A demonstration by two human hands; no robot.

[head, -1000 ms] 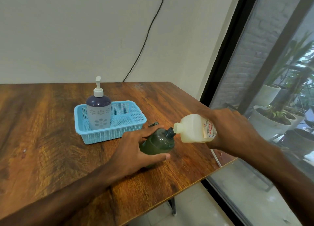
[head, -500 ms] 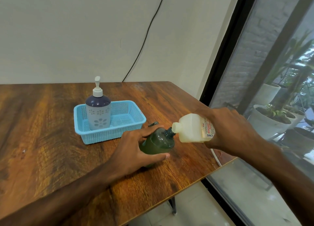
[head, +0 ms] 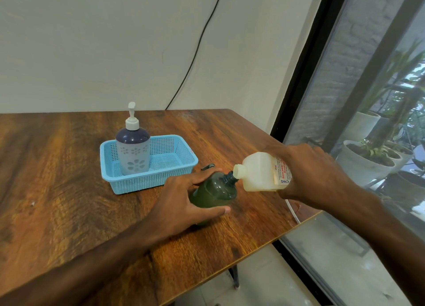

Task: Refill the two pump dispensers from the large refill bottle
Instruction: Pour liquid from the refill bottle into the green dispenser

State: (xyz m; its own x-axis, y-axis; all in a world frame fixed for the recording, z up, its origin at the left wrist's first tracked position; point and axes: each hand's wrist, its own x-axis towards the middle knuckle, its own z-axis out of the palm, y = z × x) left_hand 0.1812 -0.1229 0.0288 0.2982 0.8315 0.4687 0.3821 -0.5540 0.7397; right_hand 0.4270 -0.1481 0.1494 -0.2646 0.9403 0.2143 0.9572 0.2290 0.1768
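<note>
My left hand [head: 181, 202] grips a dark green dispenser bottle [head: 215, 192] with its pump off, standing on the wooden table [head: 57, 202] and leaning right. My right hand [head: 312, 174] holds the cream refill bottle [head: 257, 172] tipped on its side, its open mouth against the green bottle's neck. A second dispenser [head: 134, 145], grey-blue with a white pump fitted, stands upright in the left part of a light blue basket [head: 174, 165]. A dark pump part [head: 208, 166] lies on the table behind my left hand, mostly hidden.
A black cable [head: 195, 53] runs down the wall to the table's back edge. The table's right edge lies just under my right wrist, with a white tube [head: 293, 211] lying near it. A glass window with potted plants [head: 368, 154] outside is at the right.
The refill bottle's mouth has edged slightly lower and left against the green bottle's neck. My left hand has kept its grip.
</note>
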